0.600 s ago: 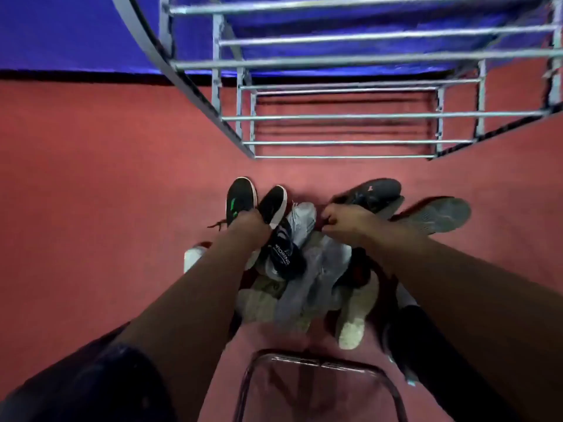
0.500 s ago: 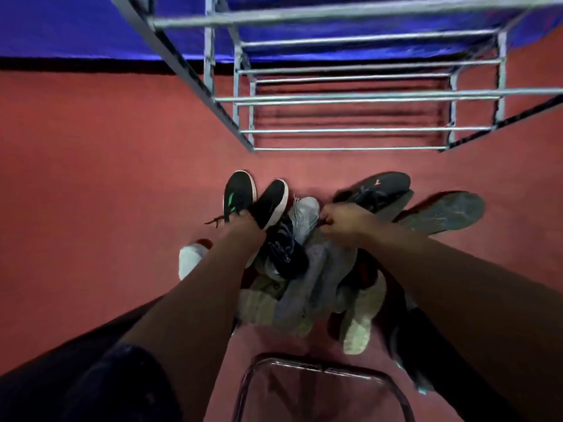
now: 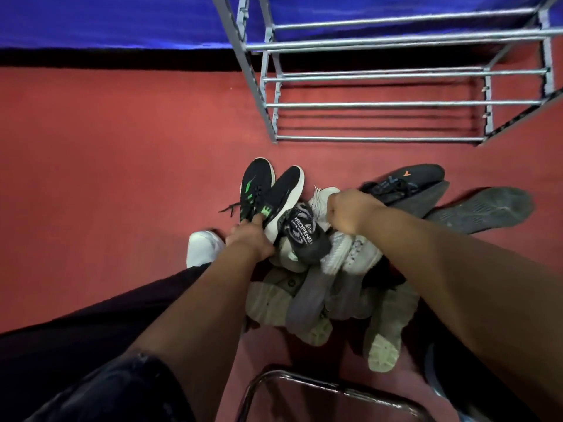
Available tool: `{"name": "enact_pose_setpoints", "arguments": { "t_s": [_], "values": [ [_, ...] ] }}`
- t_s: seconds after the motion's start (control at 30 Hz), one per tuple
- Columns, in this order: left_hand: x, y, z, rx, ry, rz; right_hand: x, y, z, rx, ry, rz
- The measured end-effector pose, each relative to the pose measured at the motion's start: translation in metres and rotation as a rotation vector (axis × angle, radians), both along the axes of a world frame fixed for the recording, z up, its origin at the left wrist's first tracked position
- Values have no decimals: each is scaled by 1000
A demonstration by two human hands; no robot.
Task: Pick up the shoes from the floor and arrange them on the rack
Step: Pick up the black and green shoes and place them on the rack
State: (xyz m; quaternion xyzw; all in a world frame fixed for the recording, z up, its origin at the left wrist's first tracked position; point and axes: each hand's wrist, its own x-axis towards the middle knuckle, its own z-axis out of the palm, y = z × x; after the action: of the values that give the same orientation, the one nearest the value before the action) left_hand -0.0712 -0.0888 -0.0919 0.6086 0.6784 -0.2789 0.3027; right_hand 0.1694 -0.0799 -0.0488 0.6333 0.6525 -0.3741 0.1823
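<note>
A pile of shoes lies on the red floor below me. My left hand (image 3: 250, 236) grips a pair of black sneakers with green marks (image 3: 268, 190) at their heels, toes pointing away. My right hand (image 3: 347, 211) is closed on a white sneaker (image 3: 350, 254) in the middle of the pile. Between my hands sits a dark shoe with white lettering (image 3: 300, 236). A dark grey sneaker with an orange mark (image 3: 408, 181) and an upturned grey sole (image 3: 484, 208) lie to the right. The metal shoe rack (image 3: 380, 105) stands beyond the pile, its bars bare.
A blue wall (image 3: 106, 19) runs behind the rack. A metal chair frame (image 3: 304, 382) sits at the bottom edge, close to the pile. A white shoe toe (image 3: 201, 248) shows beside my left wrist. Beige and grey shoes (image 3: 304, 303) fill the near part of the pile.
The view has shifted left, so the rack now sits further right. My right hand has pulled the white sneaker up out of the pile. My left hand keeps its hold on the black pair.
</note>
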Motion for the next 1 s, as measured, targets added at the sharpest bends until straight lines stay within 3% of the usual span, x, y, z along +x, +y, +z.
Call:
{"name": "enact_pose_setpoints", "arguments": {
  "t_s": [0.1,0.23,0.33,0.53,0.67,0.83,1.0],
  "values": [
    [-9,-6,2,99,-93,103,-19,4,5,22,65,-79],
    [-25,7,-2,81,-466,537,-43,19,5,77,159,-175],
    [-34,20,-2,85,-573,690,-60,31,-1,86,178,-172],
    [-47,30,-13,16,-571,872,-92,45,-30,45,132,-121],
    [-56,30,-27,-7,-524,999,-108,48,-57,-5,51,-226],
    [-64,32,-43,-51,-512,1068,-114,57,-71,15,81,-470],
    [-59,35,-33,-147,-570,1097,-114,59,-75,44,61,-471]
  ]
}}
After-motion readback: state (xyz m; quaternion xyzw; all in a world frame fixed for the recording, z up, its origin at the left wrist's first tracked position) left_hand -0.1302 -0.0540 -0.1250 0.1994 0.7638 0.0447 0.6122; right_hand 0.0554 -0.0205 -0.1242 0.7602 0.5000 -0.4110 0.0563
